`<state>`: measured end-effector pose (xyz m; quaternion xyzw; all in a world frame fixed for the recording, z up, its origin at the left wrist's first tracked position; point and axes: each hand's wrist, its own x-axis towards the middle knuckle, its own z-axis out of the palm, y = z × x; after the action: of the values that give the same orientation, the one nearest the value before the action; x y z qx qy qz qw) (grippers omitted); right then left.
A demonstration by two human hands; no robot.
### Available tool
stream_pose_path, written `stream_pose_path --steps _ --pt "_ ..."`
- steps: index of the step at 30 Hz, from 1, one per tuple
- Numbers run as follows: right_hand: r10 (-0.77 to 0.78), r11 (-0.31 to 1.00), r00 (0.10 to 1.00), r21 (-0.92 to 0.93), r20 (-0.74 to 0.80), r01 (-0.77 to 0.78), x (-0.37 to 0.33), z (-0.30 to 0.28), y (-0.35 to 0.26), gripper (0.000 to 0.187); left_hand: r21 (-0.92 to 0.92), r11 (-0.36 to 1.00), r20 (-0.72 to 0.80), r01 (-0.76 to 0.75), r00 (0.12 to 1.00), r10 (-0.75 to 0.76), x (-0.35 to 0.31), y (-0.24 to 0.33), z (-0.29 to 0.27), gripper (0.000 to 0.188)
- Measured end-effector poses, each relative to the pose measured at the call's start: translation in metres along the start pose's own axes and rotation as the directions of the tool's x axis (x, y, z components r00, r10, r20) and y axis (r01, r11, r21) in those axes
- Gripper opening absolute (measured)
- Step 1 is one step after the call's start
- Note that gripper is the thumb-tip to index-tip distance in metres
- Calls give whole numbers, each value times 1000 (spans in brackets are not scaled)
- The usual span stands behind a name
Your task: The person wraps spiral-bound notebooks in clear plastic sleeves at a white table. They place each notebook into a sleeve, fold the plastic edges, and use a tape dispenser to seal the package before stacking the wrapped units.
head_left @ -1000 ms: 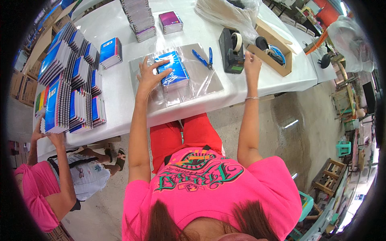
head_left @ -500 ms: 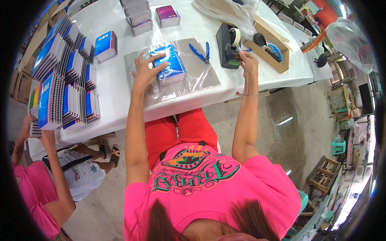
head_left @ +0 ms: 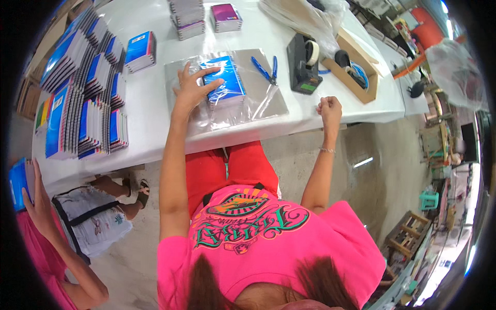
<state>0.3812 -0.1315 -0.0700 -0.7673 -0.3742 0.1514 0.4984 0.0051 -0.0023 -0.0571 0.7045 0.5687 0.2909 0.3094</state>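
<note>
My left hand (head_left: 195,88) rests with fingers spread on clear plastic film, its fingertips on the left side of a small stack of blue-covered spiral notebooks (head_left: 225,80). The film wraps over the stack, which lies on a grey board (head_left: 266,101). Pliers with blue handles (head_left: 266,71) lie open on that board, right of the stack. My right hand (head_left: 329,107) is closed above the table's front edge, near a black tape dispenser (head_left: 304,67) with a roll of tape. Whatever its fingers pinch, if anything, is too small to make out.
Tall stacks of spiral notebooks (head_left: 64,121) fill the table's left side. A blue notebook stack (head_left: 140,50) and a purple one (head_left: 226,17) stand farther back. An open cardboard box (head_left: 356,82) sits right of the dispenser. At the left, a co-worker's hand (head_left: 39,199) holds a blue notebook.
My right hand has left the tape dispenser and come toward me, its fingers closed. My left hand stays on the wrapped stack. The co-worker has pulled a blue notebook away from the table.
</note>
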Motion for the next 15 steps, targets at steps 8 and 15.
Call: stream_pose_path --steps 8,15 --pt "-440 898 512 369 738 240 -12 108 -147 22 58 998 30 17 999 -19 0 7 -8 62" --pt "-371 862 218 247 903 443 15 188 -165 17 104 995 54 -9 999 3 6 4 -6 70"
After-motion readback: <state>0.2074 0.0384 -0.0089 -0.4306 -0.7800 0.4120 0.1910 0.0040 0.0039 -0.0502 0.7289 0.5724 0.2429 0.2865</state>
